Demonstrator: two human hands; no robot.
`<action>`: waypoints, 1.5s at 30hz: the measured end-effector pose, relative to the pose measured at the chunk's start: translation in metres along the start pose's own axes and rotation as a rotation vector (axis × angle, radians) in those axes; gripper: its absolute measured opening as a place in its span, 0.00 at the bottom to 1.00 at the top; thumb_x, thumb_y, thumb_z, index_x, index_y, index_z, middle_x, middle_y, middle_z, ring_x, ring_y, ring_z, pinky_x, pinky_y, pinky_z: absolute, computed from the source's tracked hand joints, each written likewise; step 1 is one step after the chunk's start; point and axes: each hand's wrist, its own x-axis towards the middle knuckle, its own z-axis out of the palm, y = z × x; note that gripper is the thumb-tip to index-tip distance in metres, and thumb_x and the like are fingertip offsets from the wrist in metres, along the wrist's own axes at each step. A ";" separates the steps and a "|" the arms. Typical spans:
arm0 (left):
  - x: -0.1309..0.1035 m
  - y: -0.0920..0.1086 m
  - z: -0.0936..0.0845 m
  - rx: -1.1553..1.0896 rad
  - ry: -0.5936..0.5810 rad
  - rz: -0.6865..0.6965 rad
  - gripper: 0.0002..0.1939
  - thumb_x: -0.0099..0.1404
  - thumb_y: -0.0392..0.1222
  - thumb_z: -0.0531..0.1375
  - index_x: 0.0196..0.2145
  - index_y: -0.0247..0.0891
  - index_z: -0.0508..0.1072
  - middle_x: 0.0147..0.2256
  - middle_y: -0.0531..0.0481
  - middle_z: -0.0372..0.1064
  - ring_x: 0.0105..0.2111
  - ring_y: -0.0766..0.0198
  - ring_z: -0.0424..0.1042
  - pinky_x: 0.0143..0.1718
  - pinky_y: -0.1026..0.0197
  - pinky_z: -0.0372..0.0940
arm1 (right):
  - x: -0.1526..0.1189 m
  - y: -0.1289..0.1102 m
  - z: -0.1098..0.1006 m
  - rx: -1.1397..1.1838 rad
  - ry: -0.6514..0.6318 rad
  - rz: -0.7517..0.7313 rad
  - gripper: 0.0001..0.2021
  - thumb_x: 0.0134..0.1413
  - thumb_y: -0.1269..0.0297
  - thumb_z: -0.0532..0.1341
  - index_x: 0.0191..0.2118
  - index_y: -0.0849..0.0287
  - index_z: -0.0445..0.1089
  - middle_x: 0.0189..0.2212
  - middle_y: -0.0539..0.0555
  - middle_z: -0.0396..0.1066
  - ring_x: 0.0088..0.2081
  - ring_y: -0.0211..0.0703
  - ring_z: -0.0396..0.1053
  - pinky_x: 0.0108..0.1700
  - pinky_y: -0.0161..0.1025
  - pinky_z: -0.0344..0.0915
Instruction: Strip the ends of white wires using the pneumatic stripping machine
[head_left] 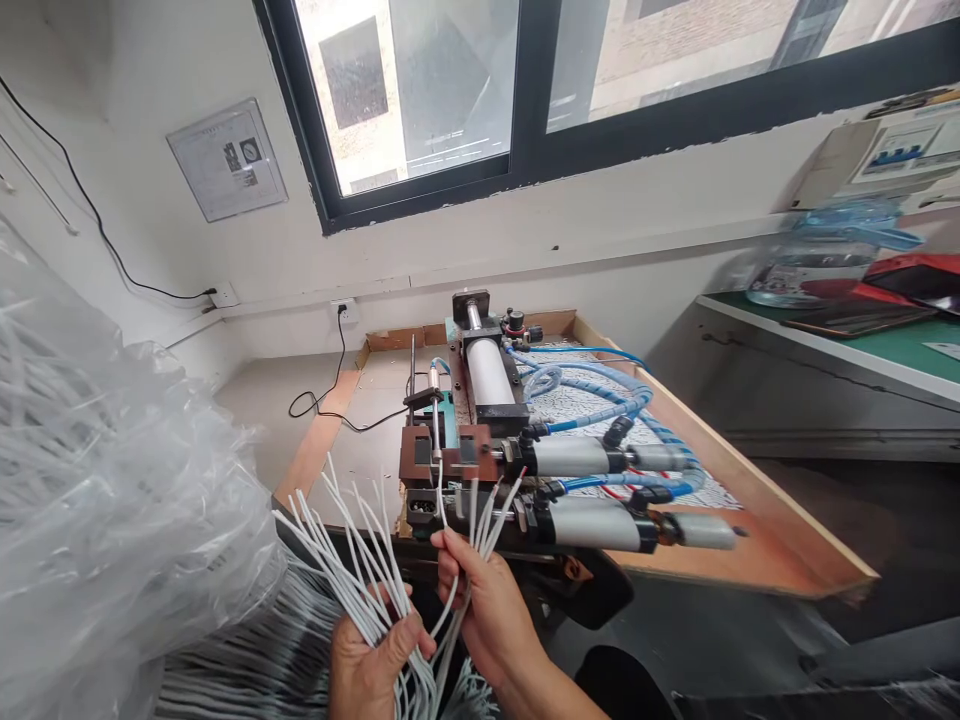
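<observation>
Your left hand (379,655) has its fingers wrapped around a bundle of white cables (349,580), whose loose ends fan up and to the left in front of the pneumatic machine (465,450). Your right hand (484,600) has its thumb and fingertips pinched on a single white cable (442,505), which runs up to the machine's dark front block; a smaller group of white cables (489,525) also rises from that hand, just beside the single one. The machine, with its silver cylinders (592,524) and blue hoses (607,408), sits at the wooden-edged tray (739,478) on the tabletop (262,395). To your left, clear plastic wrapping (120,500) bulges above a mass of pale cables (255,640).
</observation>
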 end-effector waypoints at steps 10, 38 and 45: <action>-0.007 -0.002 -0.002 0.001 -0.217 -0.124 0.12 0.40 0.46 0.64 0.21 0.34 0.75 0.10 0.49 0.66 0.13 0.64 0.62 0.21 0.61 0.54 | -0.010 -0.009 0.005 -0.095 -0.220 0.085 0.16 0.37 0.53 0.63 0.26 0.64 0.71 0.13 0.44 0.57 0.16 0.30 0.52 0.19 0.30 0.48; 0.005 0.002 -0.001 -0.245 0.047 -0.359 0.16 0.38 0.40 0.67 0.26 0.30 0.71 0.17 0.51 0.70 0.18 0.63 0.69 0.22 0.60 0.65 | -0.013 0.004 -0.027 -0.417 -0.041 -0.155 0.13 0.37 0.57 0.63 0.23 0.65 0.69 0.13 0.46 0.60 0.15 0.30 0.49 0.18 0.31 0.45; 0.003 0.004 -0.002 -0.238 0.041 -0.352 0.16 0.38 0.40 0.67 0.26 0.31 0.70 0.17 0.52 0.70 0.18 0.63 0.69 0.22 0.60 0.65 | -0.010 0.003 -0.026 -0.428 -0.002 -0.105 0.13 0.36 0.58 0.63 0.20 0.64 0.66 0.12 0.45 0.57 0.15 0.29 0.47 0.18 0.30 0.42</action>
